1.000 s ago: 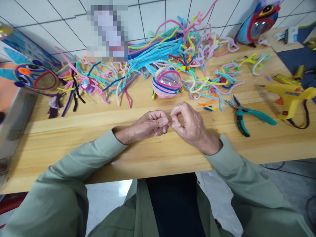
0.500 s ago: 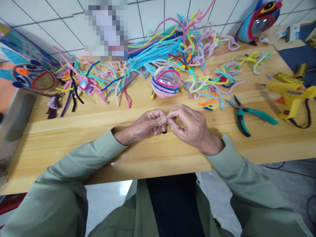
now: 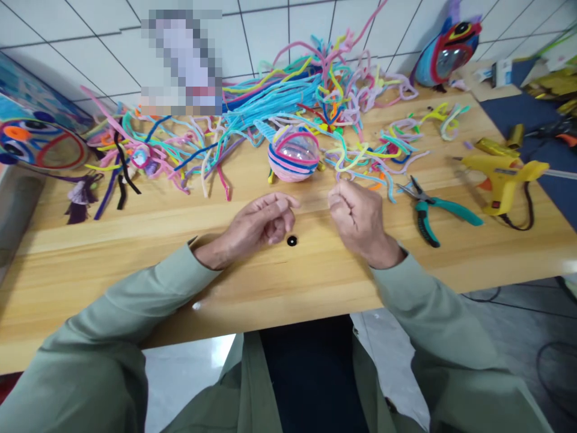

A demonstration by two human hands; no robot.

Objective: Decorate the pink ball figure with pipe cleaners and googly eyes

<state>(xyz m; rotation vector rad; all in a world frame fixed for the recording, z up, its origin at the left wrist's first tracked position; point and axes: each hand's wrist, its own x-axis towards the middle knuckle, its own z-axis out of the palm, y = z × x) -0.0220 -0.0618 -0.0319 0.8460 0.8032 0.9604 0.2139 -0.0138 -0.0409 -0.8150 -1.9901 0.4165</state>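
My left hand (image 3: 267, 221) hovers above the wooden table (image 3: 252, 279), its index finger partly stretched and the thumb pressed beside it. The other fingers curl in, and anything they hold is hidden. Across a gap, my right hand (image 3: 356, 218) is closed like a fist; its inside does not show. Between the hands, nearer the left one, lies a small black disc with a white centre (image 3: 292, 240). Just beyond them sits a ball-shaped craft piece (image 3: 294, 153), wrapped in pink and blue pipe cleaners around a clear dome.
Green-handled pliers (image 3: 444, 207) lie right of my right hand, with a yellow glue gun (image 3: 496, 177) beyond. Loose pipe cleaners (image 3: 274, 99) heap along the tiled wall. Finished-looking craft figures stand at the far left (image 3: 45, 144) and back right (image 3: 444, 57).
My hands, fingertips together before, have parted; the right has moved away and closed. The black disc, mostly covered by the left hand earlier, now shows fully. The view has shifted slightly.
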